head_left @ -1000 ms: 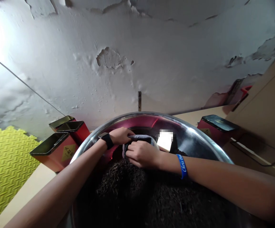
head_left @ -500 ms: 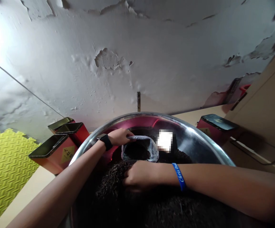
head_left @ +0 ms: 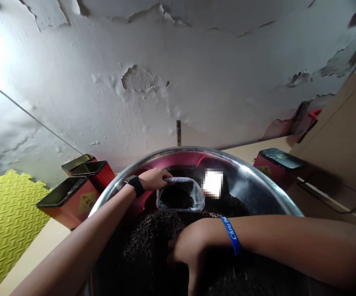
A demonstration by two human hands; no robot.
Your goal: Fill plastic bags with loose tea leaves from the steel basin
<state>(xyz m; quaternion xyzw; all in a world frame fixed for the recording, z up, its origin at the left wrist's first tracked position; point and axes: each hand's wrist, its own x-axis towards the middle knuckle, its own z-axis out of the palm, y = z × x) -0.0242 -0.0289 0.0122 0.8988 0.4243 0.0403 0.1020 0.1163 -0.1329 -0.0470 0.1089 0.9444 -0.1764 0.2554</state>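
Observation:
A large steel basin point(head_left: 258, 172) in front of me is heaped with dark loose tea leaves point(head_left: 147, 246). My left hand point(head_left: 155, 179), with a black watch on the wrist, pinches the far rim of a clear plastic bag point(head_left: 179, 195) that stands open in the basin, partly filled with leaves. My right hand point(head_left: 190, 250), a blue wristband behind it, reaches down into the leaf pile near me with its fingers curled downward among the leaves; what they hold is hidden in shadow.
Three red square tins point(head_left: 70, 195) with dark lids stand left of the basin, another red tin point(head_left: 278, 162) to its right. A yellow foam mat point(head_left: 8, 213) lies far left. A peeling white wall point(head_left: 178, 82) rises behind; a tan board point(head_left: 344, 135) is at right.
My right hand left the bag's mouth and moved toward me, down into the leaf pile. The left hand kept its hold on the bag, which now stands open.

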